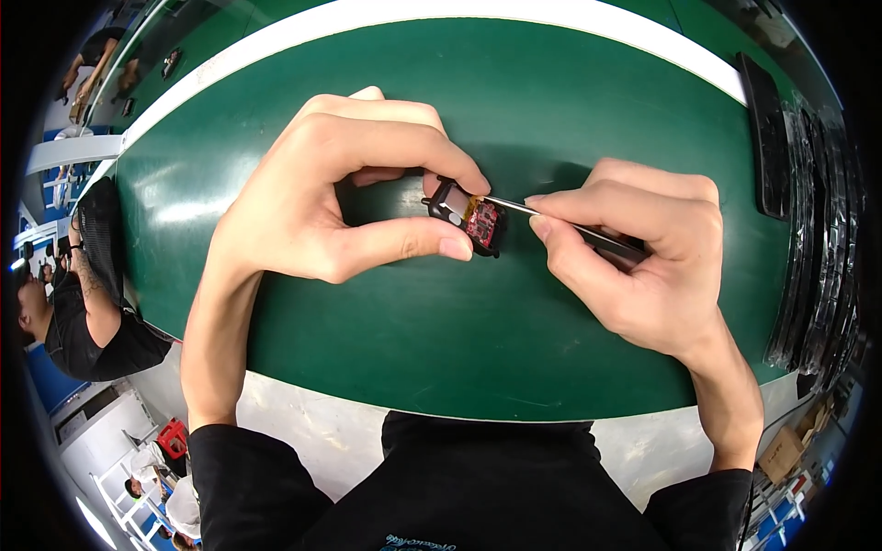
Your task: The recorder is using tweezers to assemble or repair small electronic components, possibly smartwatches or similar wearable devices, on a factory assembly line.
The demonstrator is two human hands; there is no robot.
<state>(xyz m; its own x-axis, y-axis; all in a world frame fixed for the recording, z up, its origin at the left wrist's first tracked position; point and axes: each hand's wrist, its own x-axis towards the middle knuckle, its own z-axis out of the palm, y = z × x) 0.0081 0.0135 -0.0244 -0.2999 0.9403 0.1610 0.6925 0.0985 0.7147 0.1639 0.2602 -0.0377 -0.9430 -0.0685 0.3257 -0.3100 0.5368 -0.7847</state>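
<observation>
My left hand [317, 188] is closed on a small black electronic device housing [452, 197], gripping it between thumb and fingers. Inside its open face a red circuit board [481, 223] shows, beside a grey part and a strip of yellow film. A pair of tweezers [602, 241], with a bright slim tip and dark body, is pinched in my right hand [657, 275]. The tip meets the upper right edge of the housing, close to my left index fingertip; whether it grips anything is too small to tell.
Beneath both hands lies a green worktop [432, 340], with a white strip [551, 11] along its far side. A flat black tray [764, 133] and a stack of black plastic-wrapped trays [810, 248] line the right. Another person [87, 312] sits at the left.
</observation>
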